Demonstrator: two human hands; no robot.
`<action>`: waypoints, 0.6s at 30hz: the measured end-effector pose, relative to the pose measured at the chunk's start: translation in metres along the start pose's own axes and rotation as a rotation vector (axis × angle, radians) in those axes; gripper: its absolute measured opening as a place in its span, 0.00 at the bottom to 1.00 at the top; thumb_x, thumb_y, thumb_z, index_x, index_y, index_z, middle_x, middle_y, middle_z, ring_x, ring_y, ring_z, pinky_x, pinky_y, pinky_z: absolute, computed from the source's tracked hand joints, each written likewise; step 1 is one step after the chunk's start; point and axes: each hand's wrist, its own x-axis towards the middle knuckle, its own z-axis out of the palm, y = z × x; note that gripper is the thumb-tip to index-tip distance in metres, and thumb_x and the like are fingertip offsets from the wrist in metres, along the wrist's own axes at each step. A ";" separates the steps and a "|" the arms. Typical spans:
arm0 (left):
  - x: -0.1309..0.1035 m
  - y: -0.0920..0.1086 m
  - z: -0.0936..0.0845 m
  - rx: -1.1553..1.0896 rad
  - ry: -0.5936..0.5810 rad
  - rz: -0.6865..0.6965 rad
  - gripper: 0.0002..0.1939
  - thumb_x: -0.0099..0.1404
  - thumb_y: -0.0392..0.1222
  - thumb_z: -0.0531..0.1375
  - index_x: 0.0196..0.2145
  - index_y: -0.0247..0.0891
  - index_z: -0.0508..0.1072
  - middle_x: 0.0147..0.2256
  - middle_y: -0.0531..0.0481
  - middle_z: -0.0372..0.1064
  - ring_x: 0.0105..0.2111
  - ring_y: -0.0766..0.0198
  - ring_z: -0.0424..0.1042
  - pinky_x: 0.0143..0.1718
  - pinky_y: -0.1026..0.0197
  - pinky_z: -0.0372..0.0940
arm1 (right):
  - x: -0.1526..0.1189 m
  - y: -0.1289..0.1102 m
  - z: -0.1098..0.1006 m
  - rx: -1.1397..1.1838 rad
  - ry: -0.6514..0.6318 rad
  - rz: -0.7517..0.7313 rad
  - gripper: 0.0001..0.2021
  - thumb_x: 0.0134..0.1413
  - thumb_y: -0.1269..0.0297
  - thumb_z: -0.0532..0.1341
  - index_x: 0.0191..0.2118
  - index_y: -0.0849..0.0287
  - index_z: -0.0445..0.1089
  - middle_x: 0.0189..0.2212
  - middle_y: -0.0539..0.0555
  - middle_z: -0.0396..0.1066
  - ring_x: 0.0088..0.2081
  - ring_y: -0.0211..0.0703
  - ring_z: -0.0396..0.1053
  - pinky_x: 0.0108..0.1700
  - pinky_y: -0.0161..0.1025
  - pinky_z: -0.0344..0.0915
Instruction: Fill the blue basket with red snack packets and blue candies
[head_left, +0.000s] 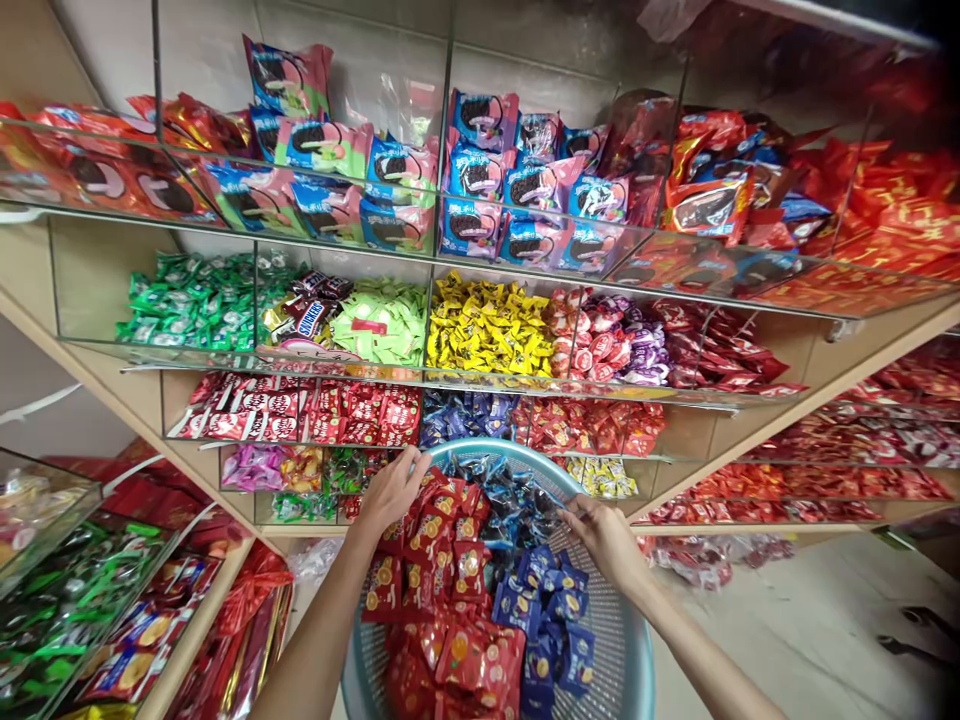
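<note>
A light-blue plastic basket (626,640) with a perforated wall is in front of me at the bottom middle. My left hand (394,492) is closed around its far left rim. On the opposite side, my right hand (600,535) is closed at the far right rim, its fingertips beside some dark-blue twist-wrapped candies (517,505). Red packets with orange fruit pictures (431,545) fill the left of the basket, and larger red packets (480,660) lie nearer to me. Small navy-blue packets (540,610) form a pile on the right. My fingers partly hide the rim.
Candy shelves with clear dividers rise ahead. They hold blue-and-pink cookie packets (469,170), yellow candies (487,325), green candies (202,300) and red packets (360,410). A bin of green-wrapped candies (82,580) stands at the lower left. Pale floor (757,640) shows at the right.
</note>
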 end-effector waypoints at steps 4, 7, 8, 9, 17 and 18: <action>0.000 0.000 0.000 -0.003 0.005 0.006 0.18 0.63 0.55 0.36 0.31 0.43 0.57 0.27 0.53 0.64 0.29 0.61 0.67 0.27 0.66 0.52 | 0.008 0.004 0.002 -0.158 0.040 -0.037 0.14 0.53 0.57 0.48 0.22 0.57 0.59 0.17 0.50 0.64 0.20 0.38 0.61 0.24 0.33 0.53; 0.000 -0.001 0.001 -0.004 0.010 0.003 0.18 0.63 0.54 0.36 0.31 0.43 0.57 0.26 0.53 0.64 0.29 0.61 0.67 0.27 0.66 0.51 | 0.011 0.003 0.009 -0.231 0.041 -0.055 0.14 0.54 0.57 0.46 0.24 0.57 0.59 0.19 0.51 0.65 0.23 0.40 0.64 0.25 0.33 0.52; 0.000 -0.001 0.001 -0.006 0.012 0.004 0.18 0.63 0.54 0.36 0.31 0.43 0.57 0.26 0.53 0.64 0.29 0.61 0.67 0.27 0.66 0.51 | 0.011 0.003 0.012 -0.250 0.030 -0.054 0.14 0.54 0.57 0.46 0.24 0.57 0.60 0.20 0.52 0.65 0.24 0.41 0.65 0.25 0.33 0.52; 0.000 -0.001 0.001 -0.008 0.013 0.005 0.17 0.63 0.54 0.36 0.31 0.43 0.57 0.26 0.53 0.64 0.29 0.61 0.67 0.27 0.66 0.51 | 0.011 0.003 0.015 -0.271 0.017 -0.051 0.13 0.54 0.58 0.46 0.25 0.57 0.60 0.21 0.52 0.66 0.25 0.41 0.65 0.25 0.33 0.52; 0.000 0.001 0.000 -0.010 0.002 -0.025 0.17 0.63 0.54 0.37 0.31 0.43 0.58 0.25 0.54 0.63 0.29 0.62 0.67 0.27 0.66 0.52 | 0.010 0.003 0.015 -0.305 -0.018 -0.047 0.15 0.52 0.53 0.48 0.24 0.57 0.62 0.21 0.53 0.67 0.25 0.42 0.66 0.24 0.33 0.52; 0.000 0.001 0.000 -0.013 0.002 -0.020 0.17 0.63 0.54 0.37 0.31 0.43 0.57 0.25 0.54 0.63 0.29 0.61 0.67 0.27 0.66 0.52 | 0.013 -0.001 0.010 -0.308 -0.006 -0.045 0.16 0.52 0.51 0.48 0.23 0.57 0.62 0.20 0.53 0.67 0.25 0.42 0.66 0.24 0.33 0.52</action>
